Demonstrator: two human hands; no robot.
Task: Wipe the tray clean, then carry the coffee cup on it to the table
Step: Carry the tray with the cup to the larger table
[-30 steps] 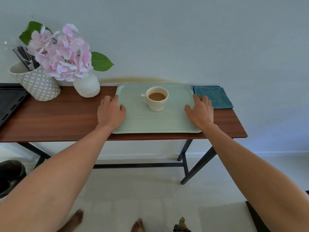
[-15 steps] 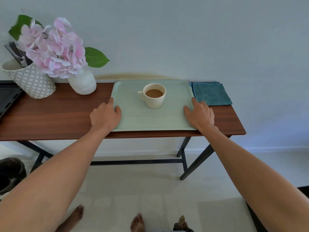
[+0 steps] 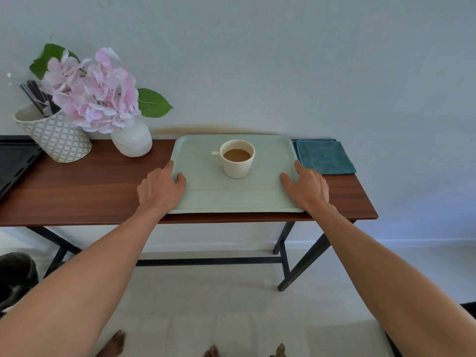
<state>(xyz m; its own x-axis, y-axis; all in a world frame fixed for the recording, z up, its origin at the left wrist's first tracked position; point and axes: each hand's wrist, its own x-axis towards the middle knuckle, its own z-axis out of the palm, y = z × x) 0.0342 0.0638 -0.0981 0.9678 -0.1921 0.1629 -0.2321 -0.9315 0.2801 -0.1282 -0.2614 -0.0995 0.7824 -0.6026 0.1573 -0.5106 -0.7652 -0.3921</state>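
A pale green tray lies on the right half of a dark wooden side table, its near rim at the table's front edge. A cream coffee cup full of milky coffee stands on the tray's far middle, handle to the left. My left hand grips the tray's left rim, thumb on top. My right hand grips the right rim the same way. A folded teal cloth lies flat on the table just right of the tray.
A white vase with pink flowers and a patterned pot of dark sticks stand at the table's back left. A black tray adjoins the left end. The wall is right behind. A dark object sits on the floor at left.
Both hands slid along the tray's side rims toward me and closed on them. The tray and cup have stayed on the table.
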